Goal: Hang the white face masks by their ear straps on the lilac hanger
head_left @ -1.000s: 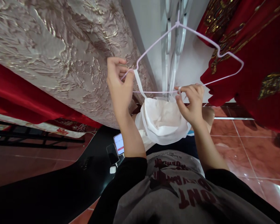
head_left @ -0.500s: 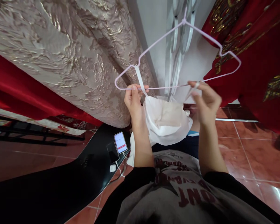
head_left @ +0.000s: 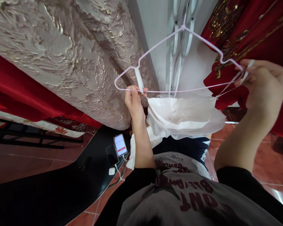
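Observation:
A pale pink clothes hanger is held up in front of me. My left hand pinches its lower bar near the left corner, beside a white strap looped over that side's notch. From the strap hangs a white garment of thin cloth, its top edge spread out below the bar. At the hanger's right end, my right hand has its fingers closed on the garment's other strap, which is drawn taut around the hanger's tip.
Beige embossed fabric hangs at the left and red gold-trimmed cloth at the right. Between them is a white metal grille. A black bench on the left holds two phones and a small white case.
My right hand has moved right from the middle of the bar to the hanger's right end, pulling the strap along. The garment's top has stretched wider. My left hand has stayed put.

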The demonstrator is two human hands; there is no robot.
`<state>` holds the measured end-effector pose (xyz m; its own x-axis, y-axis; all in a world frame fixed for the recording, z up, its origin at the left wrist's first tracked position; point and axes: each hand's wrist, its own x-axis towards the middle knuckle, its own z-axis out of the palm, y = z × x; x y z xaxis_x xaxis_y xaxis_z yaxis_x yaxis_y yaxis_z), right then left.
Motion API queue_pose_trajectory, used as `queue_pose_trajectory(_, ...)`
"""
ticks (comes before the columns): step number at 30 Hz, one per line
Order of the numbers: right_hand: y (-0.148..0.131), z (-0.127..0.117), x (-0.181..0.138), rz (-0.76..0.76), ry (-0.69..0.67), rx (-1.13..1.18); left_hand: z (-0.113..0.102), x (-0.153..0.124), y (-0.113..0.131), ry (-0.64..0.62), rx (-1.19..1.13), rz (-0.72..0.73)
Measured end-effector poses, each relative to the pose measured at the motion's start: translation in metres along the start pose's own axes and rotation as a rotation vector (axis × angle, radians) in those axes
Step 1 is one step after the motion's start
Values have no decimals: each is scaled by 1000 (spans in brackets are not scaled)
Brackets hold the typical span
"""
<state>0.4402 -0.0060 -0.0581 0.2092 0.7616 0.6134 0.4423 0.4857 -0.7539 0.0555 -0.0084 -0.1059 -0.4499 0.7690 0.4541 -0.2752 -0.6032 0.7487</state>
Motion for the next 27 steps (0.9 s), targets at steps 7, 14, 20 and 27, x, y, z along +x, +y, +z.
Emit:
queue_pose_trajectory(7, -90, 63, -6, 19, -100, -97, 1, 0, 6, 28, -2, -13)
queue_pose_trajectory(14, -95, 65, 5, 12, -37, -368, 0, -1, 5, -10, -14, -47)
queue_pose_trajectory(20, -86, 84, -14, -303, 310, -114, 4, -4, 8, 43, 104, -93)
queue_pose_trajectory(27, -67, 147, -80, -316, -294, -165, 1, -9, 5, -12, 91, -63)
